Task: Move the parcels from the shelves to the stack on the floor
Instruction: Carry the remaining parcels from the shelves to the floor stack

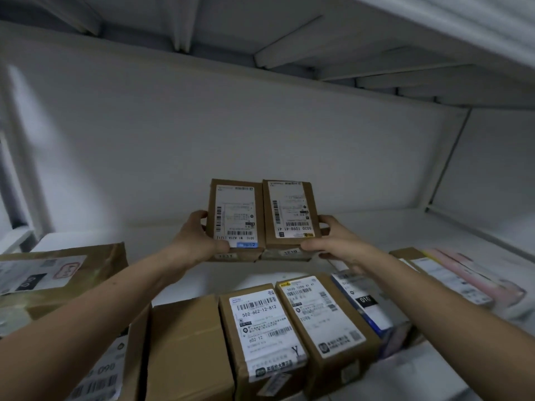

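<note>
Parcels were being taken two at once: the left-hand parcel [236, 218] and the right-hand parcel [291, 212] sat side by side, long edges touching, held just above the white shelf [376, 230] and tilted so their tops faced the person. The left hand [194, 238] gripped the outer edge of one, and the right hand [327, 241] the outer edge of the other. On each hand the fingers wrapped the far side and the thumb lay on the near corner. I judged that this inward squeeze was what kept the pair together as one block, saving a trip. Both were small, flat-sided boxes of brown cardboard with crisp corners and smooth white shipping labels over most of the top. Nearer the person, a plain taped carton [185, 348] and two labelled cartons [260, 334] stood packed in a row on the shelf. A large kraft parcel [58, 273] lay to the left. The floor stack was out of sight.
</note>
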